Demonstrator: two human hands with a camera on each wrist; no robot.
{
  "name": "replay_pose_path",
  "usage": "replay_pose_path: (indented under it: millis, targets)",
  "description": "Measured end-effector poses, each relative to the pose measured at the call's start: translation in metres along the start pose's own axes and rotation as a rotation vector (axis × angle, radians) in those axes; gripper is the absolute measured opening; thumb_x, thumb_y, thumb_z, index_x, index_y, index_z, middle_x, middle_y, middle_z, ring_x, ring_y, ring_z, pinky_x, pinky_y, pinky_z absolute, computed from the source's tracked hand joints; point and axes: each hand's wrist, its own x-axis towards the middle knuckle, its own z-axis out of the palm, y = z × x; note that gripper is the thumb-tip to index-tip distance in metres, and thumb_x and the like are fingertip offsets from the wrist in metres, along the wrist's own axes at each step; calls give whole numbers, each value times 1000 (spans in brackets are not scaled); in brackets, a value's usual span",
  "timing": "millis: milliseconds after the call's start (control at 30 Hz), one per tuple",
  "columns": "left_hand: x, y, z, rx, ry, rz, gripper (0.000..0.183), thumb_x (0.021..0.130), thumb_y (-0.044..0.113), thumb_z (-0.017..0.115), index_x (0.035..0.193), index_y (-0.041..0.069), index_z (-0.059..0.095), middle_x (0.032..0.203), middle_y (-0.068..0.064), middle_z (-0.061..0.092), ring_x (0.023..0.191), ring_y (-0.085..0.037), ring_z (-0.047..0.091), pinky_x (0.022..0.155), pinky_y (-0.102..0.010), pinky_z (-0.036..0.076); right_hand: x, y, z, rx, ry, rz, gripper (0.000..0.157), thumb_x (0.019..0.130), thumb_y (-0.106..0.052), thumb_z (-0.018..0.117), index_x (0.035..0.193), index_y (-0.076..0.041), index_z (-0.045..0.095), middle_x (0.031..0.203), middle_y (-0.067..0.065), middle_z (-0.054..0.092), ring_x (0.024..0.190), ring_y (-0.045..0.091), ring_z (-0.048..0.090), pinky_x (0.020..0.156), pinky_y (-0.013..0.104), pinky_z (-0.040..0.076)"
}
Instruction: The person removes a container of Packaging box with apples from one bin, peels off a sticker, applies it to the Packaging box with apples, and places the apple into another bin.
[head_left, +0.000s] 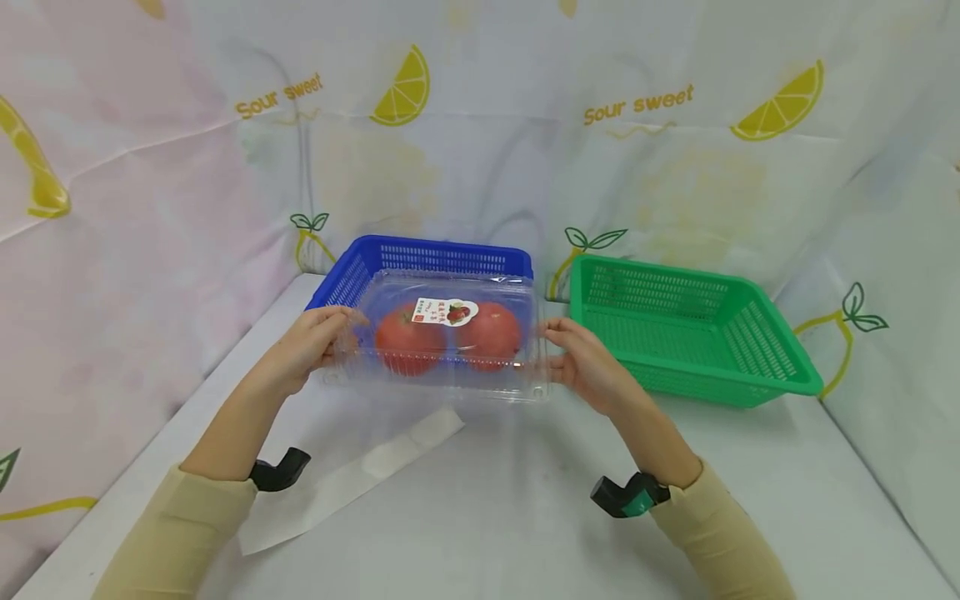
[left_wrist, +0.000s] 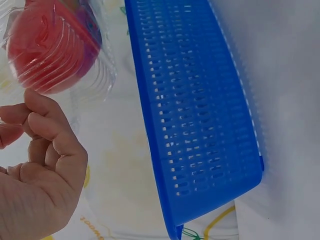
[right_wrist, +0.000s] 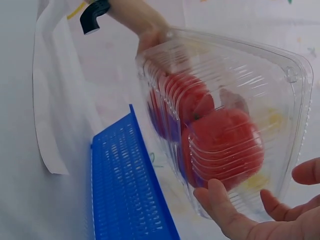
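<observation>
A clear plastic clamshell box (head_left: 480,385) with two red tomatoes (head_left: 411,340) inside is held up over the table, overlapping the blue basket in the head view. A white label (head_left: 431,311) with a red fruit picture is stuck on its lid. My left hand (head_left: 311,342) grips the box's left end, fingers curled. At the opposite end my right hand (head_left: 588,362) holds the box, its fingertips against the ribbed side in the right wrist view. Ribbed plastic walls (right_wrist: 225,155) lie in front of the tomatoes there.
Behind the box stands a blue perforated basket (head_left: 450,254). A green perforated basket (head_left: 675,379) stands to its right. A strip of white paper (head_left: 352,479) lies on the white table (head_left: 510,517) in front. A lemon-printed cloth (head_left: 480,158) hangs at the back.
</observation>
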Motion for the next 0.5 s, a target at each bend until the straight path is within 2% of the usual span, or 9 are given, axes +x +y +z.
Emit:
replay_pose_path:
  millis: [167, 267, 400, 500]
  targets:
    - [8, 3, -6, 9, 31, -6, 39, 94, 17, 31, 117, -12, 46, 67, 1, 39, 69, -10, 58, 51, -21, 37, 12, -3, 4, -3, 23, 1, 15, 98, -17, 34, 103, -6, 43, 109, 9, 49, 89, 27, 64, 81, 38, 50]
    - [13, 4, -8, 4, 52, -23, 41, 96, 23, 33, 117, -10, 47, 81, -4, 44, 71, -9, 58, 54, -20, 41, 19, -6, 5, 1, 40, 4, 15, 98, -18, 35, 103, -6, 43, 108, 9, 48, 88, 27, 65, 81, 37, 49]
    - [19, 5, -11, -3, 73, -49, 46, 97, 31, 36, 118, -9, 47, 107, -11, 42, 70, -6, 55, 62, -19, 45, 29, -8, 7, -5, 58, 18, 15, 98, -18, 37, 104, -5, 42, 110, 10, 44, 92, 31, 64, 84, 37, 48]
    - [23, 6, -14, -1, 77, -60, 47, 97, 31, 36, 119, -9, 45, 115, -13, 39, 71, -5, 54, 64, -17, 46, 36, -9, 8, -12, 66, 34, 15, 98, -18, 37, 105, -5, 41, 113, 10, 41, 100, 37, 59, 85, 38, 47]
